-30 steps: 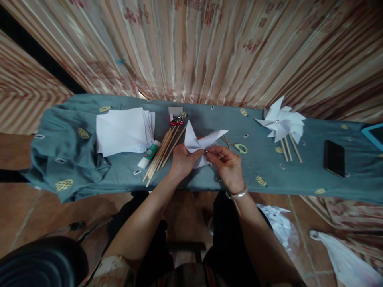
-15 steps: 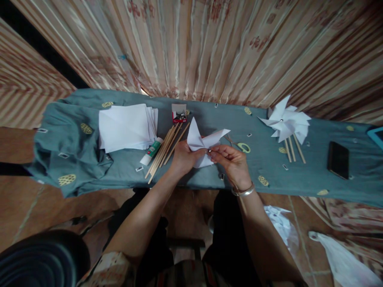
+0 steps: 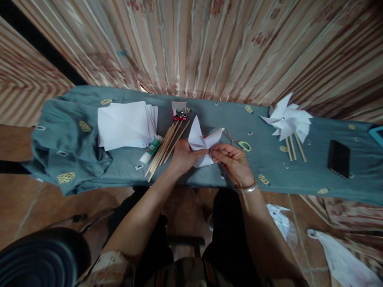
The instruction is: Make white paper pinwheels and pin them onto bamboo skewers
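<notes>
My left hand is closed round a white paper pinwheel, its thumb pressed over the middle where the folded points meet. Between the thumb and fingertips of my right hand is a small metal thumbtack, held against the pinwheel's centre. The fingers partly cover the tack, and its point is hidden. Just beyond my right hand lie scissors with a light green handle. Left of my left hand, several thin wooden sticks lie in a loose bundle.
A glue stick lies beside a stack of white paper. Behind the sticks stands an open red box of tacks. Finished pinwheels on sticks and a black phone rest at the right of the cloth-covered table.
The pinwheel's right-hand blade has drawn in a little toward its centre. My right wrist has turned slightly, while both hands keep their hold.
</notes>
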The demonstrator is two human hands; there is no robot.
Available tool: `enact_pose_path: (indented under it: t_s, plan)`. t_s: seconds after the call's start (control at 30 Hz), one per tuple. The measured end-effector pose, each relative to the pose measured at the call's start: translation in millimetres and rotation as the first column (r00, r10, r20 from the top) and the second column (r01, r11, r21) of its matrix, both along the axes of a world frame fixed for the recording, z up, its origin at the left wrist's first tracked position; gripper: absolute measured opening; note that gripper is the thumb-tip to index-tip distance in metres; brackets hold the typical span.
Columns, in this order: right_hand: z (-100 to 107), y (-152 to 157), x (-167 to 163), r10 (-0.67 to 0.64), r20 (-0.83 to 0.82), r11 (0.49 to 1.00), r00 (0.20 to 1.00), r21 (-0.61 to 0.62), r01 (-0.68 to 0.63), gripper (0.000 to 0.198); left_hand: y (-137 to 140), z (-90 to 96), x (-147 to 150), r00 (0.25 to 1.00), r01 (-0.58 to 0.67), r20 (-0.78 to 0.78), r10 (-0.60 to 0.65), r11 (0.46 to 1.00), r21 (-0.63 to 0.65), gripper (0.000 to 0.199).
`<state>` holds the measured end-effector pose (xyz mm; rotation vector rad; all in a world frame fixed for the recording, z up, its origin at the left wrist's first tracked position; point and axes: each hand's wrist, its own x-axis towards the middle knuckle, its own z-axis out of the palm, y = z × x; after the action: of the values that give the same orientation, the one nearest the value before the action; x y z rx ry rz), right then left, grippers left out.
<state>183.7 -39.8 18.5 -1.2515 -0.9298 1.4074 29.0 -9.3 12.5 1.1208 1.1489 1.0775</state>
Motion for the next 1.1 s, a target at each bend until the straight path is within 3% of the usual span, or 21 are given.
enact_pose_path:
  t_s: [0.53, 0.77, 1.1]
  plan:
    - [-2, 0, -2, 0.006, 0.042, 1.000, 0.999, 0.030, -0.007, 0.026, -2, 0.5, -1, 0.998, -0.013, -0.060, 0.015, 1.000, 0.026, 0.028]
    - [-6, 0, -7, -0.055, 0.101, 0.992, 0.993, 0.121, 0.043, 0.028, -3, -3.2, -1, 0.999, -0.010, -0.048, 0.012, 0.998, 0.055, 0.026]
    - [-14, -2, -9, -0.079, 0.270, 0.977, 0.960, 0.214, 0.020, 0.016, -5, -7.8, -5, 0.999, -0.020, -0.038, 0.020, 1.000, -0.010, 0.014]
